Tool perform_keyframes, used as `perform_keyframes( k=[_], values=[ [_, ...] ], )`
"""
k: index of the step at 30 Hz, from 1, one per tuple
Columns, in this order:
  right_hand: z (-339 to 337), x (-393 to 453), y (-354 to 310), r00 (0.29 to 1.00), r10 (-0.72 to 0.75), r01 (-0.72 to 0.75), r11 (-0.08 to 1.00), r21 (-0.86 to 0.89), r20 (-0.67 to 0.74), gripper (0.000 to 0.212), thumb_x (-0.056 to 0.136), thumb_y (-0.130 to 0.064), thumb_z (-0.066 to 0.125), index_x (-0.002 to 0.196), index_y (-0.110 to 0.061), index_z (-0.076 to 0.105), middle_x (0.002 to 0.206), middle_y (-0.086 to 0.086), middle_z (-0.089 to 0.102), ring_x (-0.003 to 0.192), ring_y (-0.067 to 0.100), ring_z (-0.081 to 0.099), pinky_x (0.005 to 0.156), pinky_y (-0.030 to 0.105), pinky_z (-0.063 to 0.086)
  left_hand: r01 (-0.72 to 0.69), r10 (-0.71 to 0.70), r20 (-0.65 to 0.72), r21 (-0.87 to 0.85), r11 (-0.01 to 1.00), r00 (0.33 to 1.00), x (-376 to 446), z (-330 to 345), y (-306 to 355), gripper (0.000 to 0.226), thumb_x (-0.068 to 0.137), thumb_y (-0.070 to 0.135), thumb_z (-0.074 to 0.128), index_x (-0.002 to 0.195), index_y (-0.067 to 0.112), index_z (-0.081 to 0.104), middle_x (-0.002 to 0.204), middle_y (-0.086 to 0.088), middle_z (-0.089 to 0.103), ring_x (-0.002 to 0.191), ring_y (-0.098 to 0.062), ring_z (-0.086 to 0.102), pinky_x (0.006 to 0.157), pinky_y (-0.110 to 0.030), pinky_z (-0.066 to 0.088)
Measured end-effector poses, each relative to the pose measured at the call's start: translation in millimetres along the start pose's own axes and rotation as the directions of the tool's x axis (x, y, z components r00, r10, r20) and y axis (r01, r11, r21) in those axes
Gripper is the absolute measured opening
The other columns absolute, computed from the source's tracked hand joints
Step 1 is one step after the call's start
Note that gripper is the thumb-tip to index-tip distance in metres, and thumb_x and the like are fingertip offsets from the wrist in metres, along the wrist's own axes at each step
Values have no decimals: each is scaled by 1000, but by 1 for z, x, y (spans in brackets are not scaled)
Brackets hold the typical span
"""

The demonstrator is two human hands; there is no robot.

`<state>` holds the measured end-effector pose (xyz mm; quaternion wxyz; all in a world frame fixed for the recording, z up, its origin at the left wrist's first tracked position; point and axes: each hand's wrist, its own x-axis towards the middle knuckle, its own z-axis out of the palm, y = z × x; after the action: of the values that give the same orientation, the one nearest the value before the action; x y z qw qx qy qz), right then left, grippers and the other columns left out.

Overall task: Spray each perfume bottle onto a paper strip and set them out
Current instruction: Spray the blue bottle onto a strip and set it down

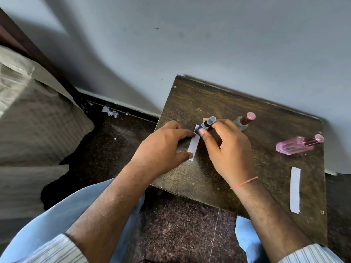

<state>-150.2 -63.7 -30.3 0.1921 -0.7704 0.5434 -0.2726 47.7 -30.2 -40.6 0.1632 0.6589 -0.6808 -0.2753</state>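
**Blue bottle held over a paper strip**

Hands meet near the middle of a dark wooden bench (218, 179) that stands against a pale wall. The right hand (226, 149) has its grip closed around a small blue perfume bottle (204, 126), thumb and fingers curled about its body, the grey cap pointing up and away from the person. The bottle is tilted and sits at the far end of a white paper strip (194, 144), which lies flat on the bench; whether bottle and strip touch cannot be told. The left hand (161, 149) has its fingers bent down onto the strip, index finger near the far end and thumb on the near end, pressing it to the wood; that grip holds the paper down rather than wrapping it.

Just beyond the right hand stands a clear bottle with a dark red cap (245, 120), partly hidden by the fingers. Further right a pink bottle (294, 146) lies on its side, well apart from the hands. A second paper strip (295, 189) lies flat near the right edge of the bench.

A red thread (244, 182) circles the right wrist. A bed with a checked cover (38, 118) sits to the left, and torn paper scraps (110, 111) lie on the floor by the wall.
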Motion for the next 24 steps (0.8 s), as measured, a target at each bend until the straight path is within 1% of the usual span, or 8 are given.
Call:
perform_keyframes(
  k=[4, 7, 10, 14, 17, 24],
  values=[
    [3, 2, -3, 999, 0, 4, 998, -69, 47, 25, 107, -28, 68, 119, -8, 77, 116, 4, 73, 92, 30, 72, 71, 47, 59, 10, -9, 8, -41, 999, 1000, 1, -2, -1, 63, 83, 43, 93, 142, 40, 69, 120, 14, 61, 109, -10, 65, 94, -42, 62],
    [6, 4, -5, 998, 13, -7, 994, -106, 61, 24, 107, -28, 67, 118, -8, 76, 118, 3, 71, 95, 33, 71, 70, 44, 57, 13, -13, 21, -41, 999, 1000, 1, -3, -1, 62, 84, 44, 93, 141, 43, 70, 121, 15, 61, 109, -8, 64, 94, -41, 62],
    [9, 6, -6, 998, 12, -5, 990, -138, 55, 25, 108, -29, 64, 117, -8, 74, 117, 3, 69, 91, 32, 70, 65, 37, 51, 18, -17, 27, -44, 999, 1000, 1, -2, -1, 62, 84, 44, 92, 141, 45, 69, 120, 17, 59, 108, -8, 63, 93, -42, 62],
    [12, 7, -4, 999, 14, -9, 988, -157, 34, 21, 109, -25, 65, 116, -7, 72, 116, 4, 67, 89, 31, 69, 65, 33, 42, 17, -16, 30, -39, 999, 999, 1, -2, -1, 61, 85, 45, 92, 141, 46, 69, 121, 18, 57, 108, -8, 62, 93, -42, 62],
    [13, 8, -3, 1000, 19, -15, 985, -170, 20, 20, 109, -23, 65, 118, -6, 72, 116, 5, 66, 90, 30, 67, 65, 31, 39, 15, -13, 33, -40, 999, 999, 1, -2, -1, 61, 85, 46, 92, 141, 46, 69, 122, 17, 57, 109, -8, 63, 93, -42, 62],
    [15, 10, -2, 1000, 15, -13, 986, -165, 16, 18, 109, -21, 64, 116, -5, 70, 118, 6, 66, 92, 27, 66, 66, 31, 41, 18, -17, 40, -35, 999, 999, 1, -4, 0, 61, 84, 46, 92, 141, 45, 69, 121, 17, 57, 106, -7, 61, 92, -41, 62]
  ],
)
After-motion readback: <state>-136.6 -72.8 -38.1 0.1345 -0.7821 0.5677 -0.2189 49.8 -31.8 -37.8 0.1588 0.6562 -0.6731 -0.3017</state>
